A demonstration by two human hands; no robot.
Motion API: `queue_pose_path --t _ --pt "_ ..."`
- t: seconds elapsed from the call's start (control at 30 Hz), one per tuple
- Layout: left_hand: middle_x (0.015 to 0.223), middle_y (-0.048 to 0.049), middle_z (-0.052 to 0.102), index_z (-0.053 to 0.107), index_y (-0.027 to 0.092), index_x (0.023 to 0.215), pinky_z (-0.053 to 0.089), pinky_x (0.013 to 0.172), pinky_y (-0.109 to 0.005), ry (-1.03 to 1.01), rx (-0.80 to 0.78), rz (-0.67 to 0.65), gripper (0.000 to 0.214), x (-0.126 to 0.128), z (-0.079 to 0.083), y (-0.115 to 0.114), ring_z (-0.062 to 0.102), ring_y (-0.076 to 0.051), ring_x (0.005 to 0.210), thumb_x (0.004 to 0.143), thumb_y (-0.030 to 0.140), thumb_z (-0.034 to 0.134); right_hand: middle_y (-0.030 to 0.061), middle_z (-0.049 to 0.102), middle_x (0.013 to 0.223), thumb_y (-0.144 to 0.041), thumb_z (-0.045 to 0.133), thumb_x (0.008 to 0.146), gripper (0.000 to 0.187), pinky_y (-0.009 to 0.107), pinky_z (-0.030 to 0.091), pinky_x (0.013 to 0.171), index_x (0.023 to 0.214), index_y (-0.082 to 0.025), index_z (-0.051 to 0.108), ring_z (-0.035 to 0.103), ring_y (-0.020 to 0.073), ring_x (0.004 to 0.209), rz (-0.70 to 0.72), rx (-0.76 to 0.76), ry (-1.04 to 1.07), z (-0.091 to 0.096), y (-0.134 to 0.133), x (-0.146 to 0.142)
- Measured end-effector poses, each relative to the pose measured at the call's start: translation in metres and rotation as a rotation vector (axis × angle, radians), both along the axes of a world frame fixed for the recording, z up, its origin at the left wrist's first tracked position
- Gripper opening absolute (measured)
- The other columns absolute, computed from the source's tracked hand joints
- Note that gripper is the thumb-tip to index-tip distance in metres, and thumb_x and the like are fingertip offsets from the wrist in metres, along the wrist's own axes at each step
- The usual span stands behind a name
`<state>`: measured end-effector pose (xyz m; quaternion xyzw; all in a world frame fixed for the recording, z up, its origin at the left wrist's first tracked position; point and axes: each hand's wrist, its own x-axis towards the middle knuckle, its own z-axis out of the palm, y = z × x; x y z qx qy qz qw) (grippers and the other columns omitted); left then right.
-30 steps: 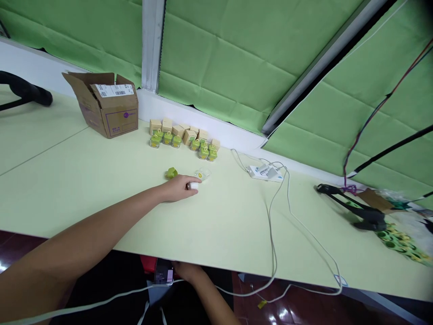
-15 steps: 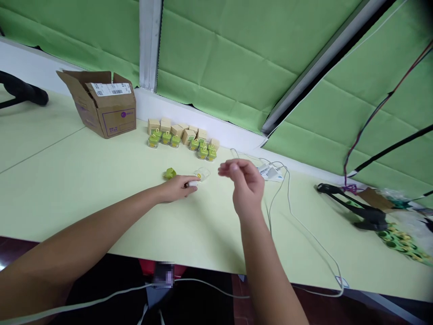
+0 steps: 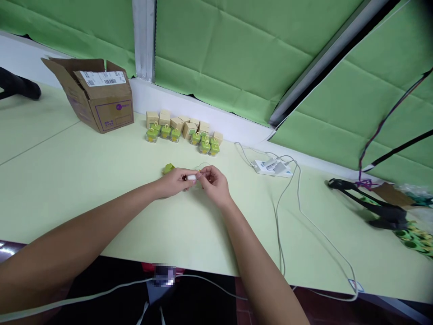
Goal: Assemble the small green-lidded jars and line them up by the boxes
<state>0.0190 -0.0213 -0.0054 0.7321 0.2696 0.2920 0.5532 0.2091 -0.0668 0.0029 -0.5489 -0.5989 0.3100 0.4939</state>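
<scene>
My left hand [image 3: 176, 181] is closed round a small white rounded object [image 3: 191, 178], whose exact kind I cannot make out. The fingertips of my right hand [image 3: 214, 183] pinch together at the right end of that object, so the two hands meet there. Just behind the left hand's knuckles sits a green lid-like piece [image 3: 168, 169], partly covered by the hand. A clear plastic cup [image 3: 203, 164] stands behind the right fingers, with only its upper edge showing.
Several small clear jars with green lids [image 3: 175, 134] stand before several small tan boxes [image 3: 164, 118] near the wall. An opened cardboard carton [image 3: 115, 113] is at the back left. To the right lie a power strip [image 3: 272, 168] and loose white cables [image 3: 299, 207] on the table [image 3: 135, 234].
My right hand has come left and down from above the table to meet the white object in my left hand. It now hides most of the clear cup. The view has shifted slightly.
</scene>
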Motion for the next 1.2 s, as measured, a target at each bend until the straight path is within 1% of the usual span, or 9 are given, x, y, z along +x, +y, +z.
queue_pose_path --t 0.13,0.23,0.3,0.4,0.53,0.67,0.9,1.03,1.2 --pt "0.071 0.0025 0.053 0.071 0.017 0.132 0.035 0.060 -0.025 -0.018 -0.048 0.011 0.049 0.0004 0.0013 -0.0019 0.045 -0.012 0.065 0.091 0.044 0.066 -0.0028 0.059 0.074 -0.045 0.075 0.080 0.027 0.024 0.043 0.056 0.087 -0.022 0.063 0.051 0.0111 0.062 0.044 0.000 0.028 0.0019 -0.0017 -0.0016" --pt "0.070 0.0031 0.050 0.072 0.016 0.131 0.033 0.058 -0.025 -0.036 -0.047 -0.002 0.047 0.0004 0.0003 -0.0015 0.042 -0.011 0.064 0.092 0.042 0.066 -0.0012 0.061 0.073 -0.038 0.073 0.082 0.019 0.026 0.043 0.058 0.083 -0.021 0.068 0.051 0.0114 0.063 0.095 0.005 0.008 0.0027 -0.0024 0.0011" --pt "0.070 0.0034 0.049 0.071 0.016 0.132 0.032 0.058 -0.025 -0.056 -0.054 -0.007 0.048 0.0002 -0.0009 -0.0006 0.041 -0.011 0.064 0.092 0.041 0.067 0.0013 0.066 0.079 -0.035 0.071 0.082 0.015 0.027 0.045 0.060 0.087 -0.020 0.073 0.054 0.0120 0.066 0.116 0.027 -0.013 0.0026 -0.0022 0.0033" --pt "0.072 0.0030 0.050 0.070 0.016 0.136 0.032 0.058 -0.025 -0.068 -0.063 0.013 0.051 -0.0002 -0.0014 0.0003 0.041 -0.011 0.064 0.090 0.040 0.068 0.0042 0.070 0.093 -0.031 0.069 0.083 0.017 0.028 0.049 0.065 0.095 -0.022 0.078 0.059 0.0129 0.072 0.139 0.071 -0.014 0.0022 -0.0022 0.0054" --pt "0.071 0.0027 0.051 0.069 0.015 0.136 0.032 0.058 -0.026 -0.062 -0.045 0.006 0.053 -0.0004 0.0007 -0.0005 0.041 -0.011 0.064 0.090 0.041 0.069 0.0047 0.069 0.094 -0.027 0.068 0.085 0.017 0.029 0.049 0.067 0.096 -0.024 0.081 0.062 0.0139 0.078 0.199 0.108 -0.039 0.0034 -0.0042 0.0048" --pt "0.069 0.0039 0.046 0.069 0.015 0.136 0.030 0.057 -0.026 -0.087 -0.056 -0.017 0.051 -0.0006 0.0022 -0.0014 0.037 -0.011 0.062 0.092 0.041 0.067 0.0050 0.069 0.094 -0.025 0.068 0.085 0.016 0.029 0.050 0.069 0.094 -0.025 0.082 0.064 0.0149 0.082 0.202 0.111 -0.074 0.0052 -0.0062 0.0034" --pt "0.068 0.0048 0.040 0.069 0.016 0.136 0.026 0.056 -0.026 -0.050 -0.028 -0.014 0.049 -0.0017 0.0033 -0.0016 0.033 -0.011 0.062 0.094 0.041 0.065 0.0043 0.067 0.094 -0.026 0.070 0.085 0.012 0.030 0.051 0.069 0.092 -0.024 0.080 0.064 0.0151 0.082 0.204 0.084 -0.055 0.0050 -0.0070 0.0027" --pt "0.070 0.0038 0.044 0.071 0.017 0.133 0.028 0.056 -0.025 -0.040 0.009 -0.011 0.049 -0.0019 0.0024 -0.0007 0.034 -0.011 0.063 0.093 0.045 0.065 0.0041 0.064 0.093 -0.028 0.071 0.085 0.011 0.029 0.050 0.066 0.091 -0.023 0.079 0.062 0.0149 0.080 0.216 0.057 -0.038 0.0061 -0.0073 0.0016" --pt "0.081 0.0004 0.060 0.073 0.020 0.130 0.034 0.061 -0.025 -0.036 0.053 -0.014 0.046 -0.0015 0.0010 -0.0002 0.042 -0.012 0.069 0.093 0.045 0.065 0.0039 0.063 0.092 -0.028 0.071 0.083 0.011 0.029 0.051 0.065 0.089 -0.022 0.078 0.060 0.0148 0.080 0.223 0.031 -0.027 0.0072 -0.0075 0.0009"
